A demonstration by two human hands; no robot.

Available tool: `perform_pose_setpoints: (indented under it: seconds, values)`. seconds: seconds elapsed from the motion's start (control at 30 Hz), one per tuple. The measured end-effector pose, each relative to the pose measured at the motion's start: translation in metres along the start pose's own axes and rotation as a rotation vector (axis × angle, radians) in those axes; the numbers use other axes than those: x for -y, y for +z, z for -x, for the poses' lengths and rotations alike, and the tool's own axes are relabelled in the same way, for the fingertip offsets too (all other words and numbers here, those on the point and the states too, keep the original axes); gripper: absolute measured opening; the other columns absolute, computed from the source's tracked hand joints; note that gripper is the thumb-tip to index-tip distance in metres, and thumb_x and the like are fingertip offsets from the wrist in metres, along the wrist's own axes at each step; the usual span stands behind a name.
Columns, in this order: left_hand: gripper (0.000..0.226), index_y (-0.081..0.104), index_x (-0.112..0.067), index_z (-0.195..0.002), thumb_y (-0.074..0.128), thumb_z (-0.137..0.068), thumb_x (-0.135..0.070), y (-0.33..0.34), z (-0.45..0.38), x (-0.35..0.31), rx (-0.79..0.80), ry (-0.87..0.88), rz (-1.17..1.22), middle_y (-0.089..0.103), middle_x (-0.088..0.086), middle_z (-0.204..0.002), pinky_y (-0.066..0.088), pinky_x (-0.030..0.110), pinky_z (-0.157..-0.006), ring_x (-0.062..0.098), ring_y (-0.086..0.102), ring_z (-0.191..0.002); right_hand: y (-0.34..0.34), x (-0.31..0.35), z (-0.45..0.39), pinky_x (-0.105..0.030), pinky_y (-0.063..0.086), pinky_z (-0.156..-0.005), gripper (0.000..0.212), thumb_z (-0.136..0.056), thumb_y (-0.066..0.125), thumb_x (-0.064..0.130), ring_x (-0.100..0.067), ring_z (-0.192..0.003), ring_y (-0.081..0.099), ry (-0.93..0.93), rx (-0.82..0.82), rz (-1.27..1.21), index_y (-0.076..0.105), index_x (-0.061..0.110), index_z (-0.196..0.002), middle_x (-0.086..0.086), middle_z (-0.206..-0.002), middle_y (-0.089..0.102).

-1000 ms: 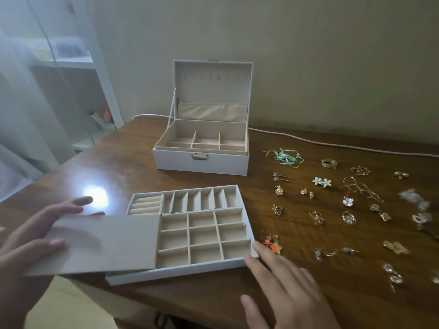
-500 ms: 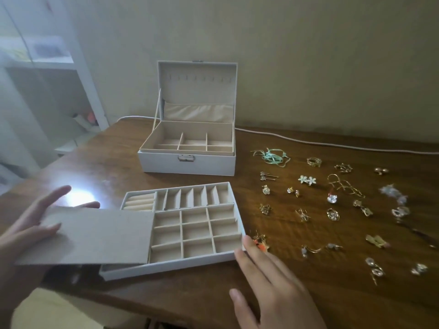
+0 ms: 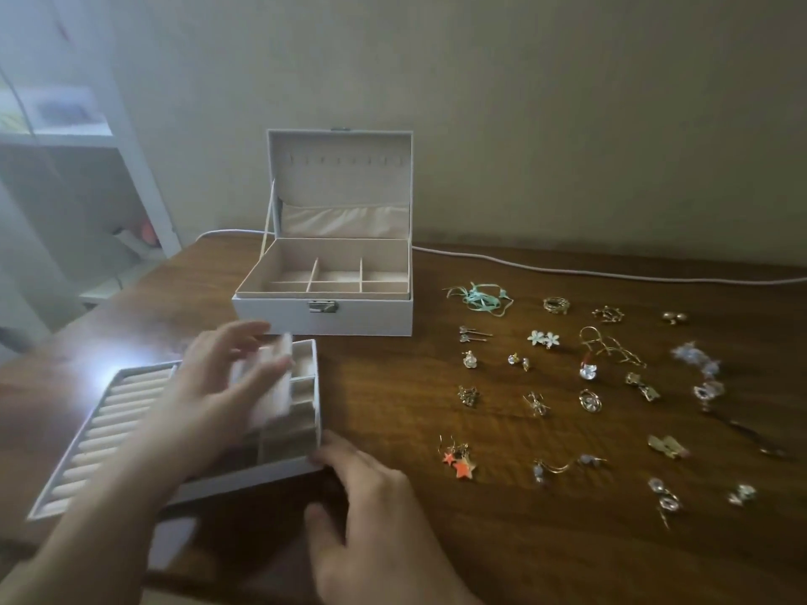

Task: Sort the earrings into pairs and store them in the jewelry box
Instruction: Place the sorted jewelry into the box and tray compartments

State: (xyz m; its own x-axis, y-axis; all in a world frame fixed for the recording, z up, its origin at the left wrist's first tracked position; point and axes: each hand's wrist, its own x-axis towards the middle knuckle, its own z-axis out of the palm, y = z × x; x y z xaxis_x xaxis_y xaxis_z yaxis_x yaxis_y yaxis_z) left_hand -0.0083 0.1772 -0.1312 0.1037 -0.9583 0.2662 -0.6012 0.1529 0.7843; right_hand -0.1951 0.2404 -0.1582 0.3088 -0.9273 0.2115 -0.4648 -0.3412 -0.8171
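earrings (image 3: 587, 386), small gold and crystal pieces, lie spread in loose rows across the right side of the dark wooden table (image 3: 393, 386), none yet in a compartment. among them are an orange star-shaped pair (image 3: 456, 458), a white flower pair (image 3: 543, 338) and long thin gold wire hooks (image 3: 611, 347). the open white jewelry box (image 3: 325, 294) with its beige lining sits behind, lid upright. the white removable tray (image 3: 109, 434), with ring rolls and small divided cells, sits in front near the table edge.

the left hand (image 3: 218, 386) reaches over the tray with fingers spread; a pale blurred thing lies under them, and i cannot tell whether it is held. the right hand (image 3: 371, 508) rests with relaxed fingers on the table, fingertips touching the tray's near right corner.

these pieces look very light and slippery on the polished wood, so they would probably skid if pushed. a fingertip pinch on the solid body of each seems wisest, not on the thin hooks or posts, which could bend or tangle. the crystal drops may chip if dropped.
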Motion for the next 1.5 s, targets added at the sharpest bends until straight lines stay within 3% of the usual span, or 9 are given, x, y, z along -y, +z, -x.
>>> perform_pose_setpoints:
  seconds: [0.1,0.2,0.3,0.63,0.73,0.93,1.07,1.33,1.5]
  values:
    - [0.067,0.060,-0.039,-0.114,0.047,-0.063,-0.079,0.024,0.005,-0.005,0.042,0.026,-0.299,0.051,-0.007,-0.115,0.043,0.038,-0.094,0.017,0.053,-0.110,-0.007,-0.008,0.009,-0.011,0.039,-0.099,0.040,-0.078,0.056,0.032,0.014,-0.114,0.050,-0.001,-0.017,-0.041,0.056,0.035,-0.119,0.026,-0.123,0.057]
    - [0.078,0.060,-0.037,-0.122,0.040,-0.066,-0.088,0.038,0.016,0.003,0.106,0.096,-0.612,0.055,-0.006,-0.126,0.040,0.050,-0.100,0.027,0.050,-0.119,-0.031,-0.012,0.027,-0.001,0.032,-0.095,0.048,-0.069,0.051,0.056,0.023,-0.115,0.044,-0.159,0.006,0.033,0.049,0.048,-0.116,0.041,-0.124,0.050]
    - [0.079,0.062,-0.030,-0.122,0.046,-0.065,-0.084,0.039,0.019,0.012,0.091,0.203,-0.775,0.060,-0.003,-0.126,0.042,0.053,-0.097,0.031,0.051,-0.119,-0.071,-0.018,0.031,0.006,0.030,-0.089,0.043,-0.069,0.057,0.055,0.024,-0.107,0.048,-0.214,-0.075,0.258,0.056,0.048,-0.111,0.041,-0.114,0.056]
    - [0.056,0.058,-0.029,-0.115,0.057,-0.066,-0.058,0.051,-0.032,-0.006,0.088,0.505,-0.853,0.065,-0.003,-0.114,0.048,0.044,-0.086,0.028,0.060,-0.104,-0.194,-0.073,-0.097,-0.006,0.044,-0.068,0.037,-0.086,0.068,0.032,0.012,-0.086,0.053,0.092,-0.004,0.524,0.058,0.038,-0.121,0.027,-0.098,0.056]
    - [0.041,0.063,-0.032,-0.113,0.061,-0.077,-0.052,0.089,-0.081,-0.061,0.123,0.599,-0.703,0.065,-0.011,-0.110,0.054,0.037,-0.077,0.019,0.062,-0.100,-0.205,-0.100,-0.141,-0.018,0.047,-0.086,0.041,-0.086,0.067,0.031,0.003,-0.099,0.051,0.188,0.052,0.643,0.056,0.036,-0.125,0.019,-0.114,0.057]
    - [0.010,0.069,-0.028,-0.094,0.064,-0.087,-0.034,0.129,-0.180,-0.108,0.039,0.308,-0.315,0.062,-0.011,-0.086,0.047,0.031,-0.068,0.013,0.056,-0.079,-0.210,-0.121,-0.199,-0.021,0.046,-0.081,0.055,-0.083,0.070,0.036,-0.006,-0.106,0.050,0.327,0.012,0.617,0.047,0.035,-0.133,0.011,-0.122,0.052]
    - [0.008,0.070,-0.026,-0.088,0.066,-0.084,-0.020,0.145,-0.201,-0.101,0.009,0.146,-0.202,0.064,-0.009,-0.086,0.046,0.031,-0.071,0.018,0.058,-0.084,-0.192,-0.121,-0.217,-0.029,0.051,-0.085,0.072,-0.082,0.071,0.041,-0.016,-0.119,0.050,0.458,0.101,0.584,0.032,0.039,-0.143,0.006,-0.140,0.037]
    - [0.021,0.073,-0.016,-0.099,0.073,-0.080,-0.006,0.057,-0.199,-0.059,-0.164,-0.100,-0.267,0.063,0.002,-0.108,0.047,0.038,-0.089,0.026,0.057,-0.105,-0.185,-0.119,-0.235,-0.024,0.052,-0.078,0.026,-0.091,0.059,0.016,-0.008,-0.091,0.053,0.483,0.211,0.632,0.061,0.027,-0.115,0.008,-0.108,0.050]
    - [0.034,0.066,-0.013,-0.112,0.068,-0.080,-0.001,0.004,-0.209,-0.014,-0.194,-0.325,-0.205,0.053,-0.002,-0.112,0.049,0.039,-0.089,0.023,0.055,-0.104,-0.189,-0.109,-0.236,-0.008,0.038,-0.063,0.020,-0.091,0.058,0.009,0.000,-0.083,0.050,0.552,0.194,0.574,0.068,0.025,-0.098,0.010,-0.104,0.057]
